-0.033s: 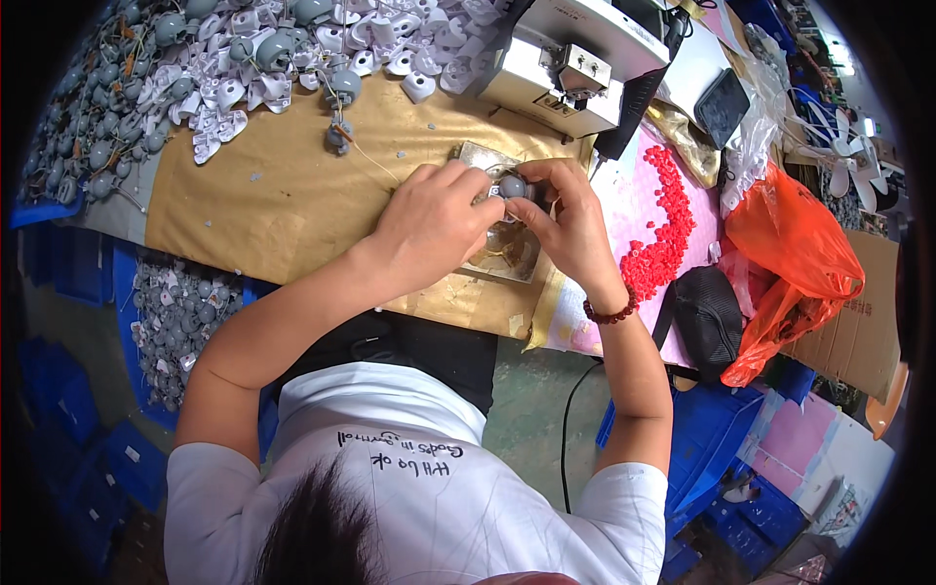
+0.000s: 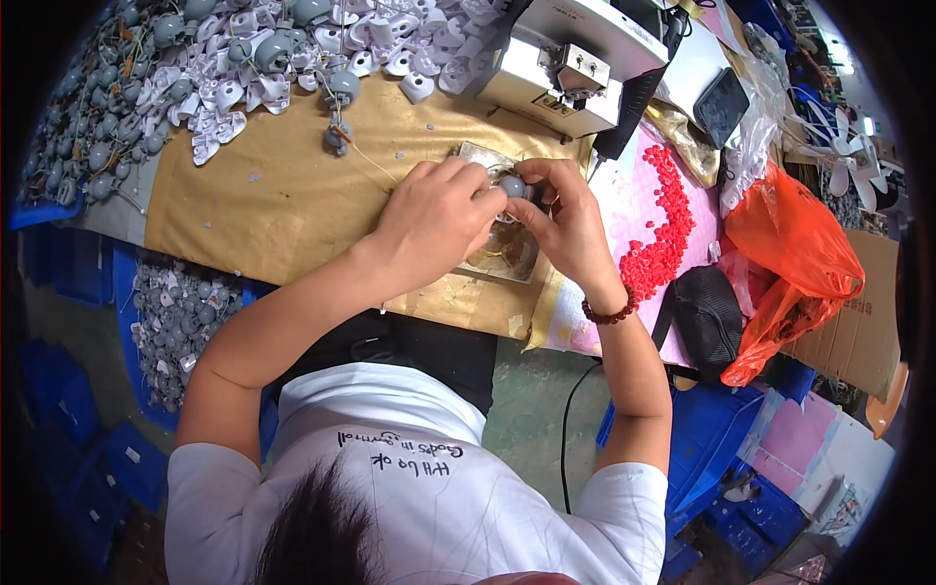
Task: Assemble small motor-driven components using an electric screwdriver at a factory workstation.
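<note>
Over a metal plate [image 2: 505,255] on the bench, both hands meet around a small round grey plastic part [image 2: 511,185]. My right hand [image 2: 573,229] pinches that part from the right, thumb and index finger on its edge. From the left comes my left hand [image 2: 439,216], its fingers drawn together at the part's near side; what lies between those fingertips is hidden. A grey part [image 2: 337,138] with a thin wire [image 2: 372,164] lies left of the plate, and the wire runs toward my left hand.
White plastic shells [image 2: 380,39] and wired grey parts [image 2: 102,107] are heaped along the far left. A white machine [image 2: 556,83] stands behind the plate. Small red pieces [image 2: 663,239], a black pouch [image 2: 709,317] and an orange-red bag [image 2: 795,253] lie to the right.
</note>
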Available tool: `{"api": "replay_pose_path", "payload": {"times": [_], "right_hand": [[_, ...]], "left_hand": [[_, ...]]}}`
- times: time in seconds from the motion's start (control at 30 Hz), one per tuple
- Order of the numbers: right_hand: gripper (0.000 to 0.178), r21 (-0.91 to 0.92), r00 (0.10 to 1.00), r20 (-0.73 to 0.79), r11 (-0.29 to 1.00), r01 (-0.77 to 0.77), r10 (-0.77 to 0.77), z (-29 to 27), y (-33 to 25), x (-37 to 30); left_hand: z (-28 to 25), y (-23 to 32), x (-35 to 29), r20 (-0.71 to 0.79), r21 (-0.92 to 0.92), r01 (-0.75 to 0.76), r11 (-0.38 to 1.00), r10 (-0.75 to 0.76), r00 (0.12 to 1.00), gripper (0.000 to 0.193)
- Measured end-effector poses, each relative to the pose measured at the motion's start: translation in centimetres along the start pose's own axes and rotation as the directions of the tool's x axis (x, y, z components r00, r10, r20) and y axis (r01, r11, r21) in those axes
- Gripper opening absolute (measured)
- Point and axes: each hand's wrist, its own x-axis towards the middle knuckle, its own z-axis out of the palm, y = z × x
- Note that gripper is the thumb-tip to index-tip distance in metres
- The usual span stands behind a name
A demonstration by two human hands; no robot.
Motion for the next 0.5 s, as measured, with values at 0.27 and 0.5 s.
{"api": "replay_pose_path", "payload": {"times": [0.27, 0.5], "right_hand": [[0.042, 0.007, 0.885, -0.422, 0.976, 0.218, -0.195, -2.7, 3.1, 3.3], [0.050, 0.434, 0.892, -0.409, 0.901, 0.007, 0.191, -7.8, 10.6, 10.1]], "left_hand": [[0.8, 0.2, 1.7, -0.036, 0.023, 0.095, 0.995, -0.094, 0.995, 0.029], [0.7, 0.5, 2.1, -0.002, 0.007, 0.079, 0.997, -0.079, 0.997, 0.027]]}}
